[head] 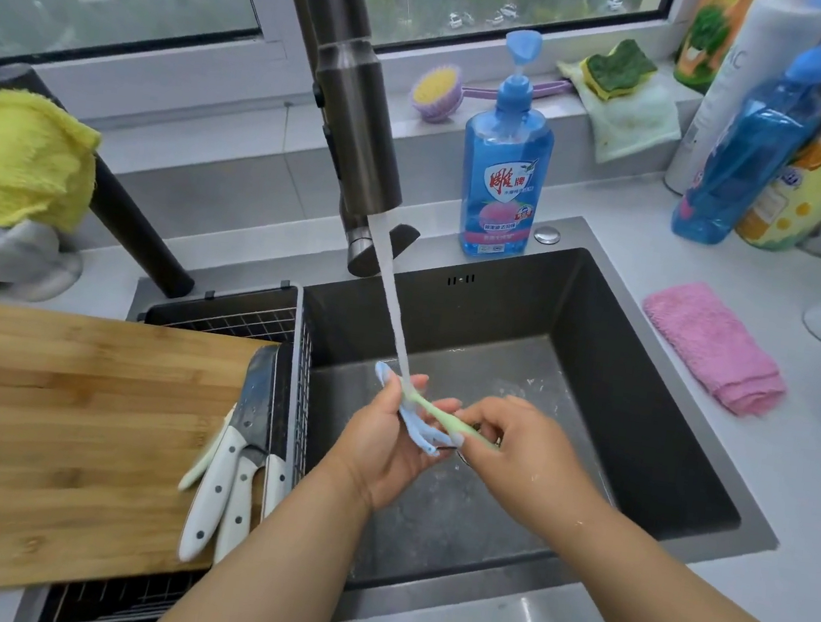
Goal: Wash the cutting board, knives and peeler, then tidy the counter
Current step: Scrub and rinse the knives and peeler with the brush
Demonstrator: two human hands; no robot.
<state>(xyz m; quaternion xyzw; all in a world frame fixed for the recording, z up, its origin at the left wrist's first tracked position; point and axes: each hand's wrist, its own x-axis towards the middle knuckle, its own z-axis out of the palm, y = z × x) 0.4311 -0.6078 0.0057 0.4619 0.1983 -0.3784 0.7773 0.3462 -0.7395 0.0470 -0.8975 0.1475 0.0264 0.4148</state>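
**Peeler rinse under running tap**

While water runs from the faucet [365, 114] into the sink [646, 391], the left hand [384, 442] cradles the peeler [416, 415] with fingers curled under its blue head, and the right hand [516, 442] pinches the green handle end. The stream lands on the peeler's upper end, over the basin.

Method, as a judgement: turn the peeler slowly so water reaches both faces of the blade slot; keep fingertips off the cutting edge; hold it low in the basin to limit splash.

Count:
- board [63, 423]: 1, lying on the rack [300, 349] left of the basin.
- knives [233, 470]: 3 white riveted handles on the board's right edge; a pale green handle beside them may be a fourth tool, too hidden to tell.
- peeler: 1, in hand.
- soap bottle [506, 167]: 1 behind the sink.
- pink cloth [714, 348]: 1, right counter.
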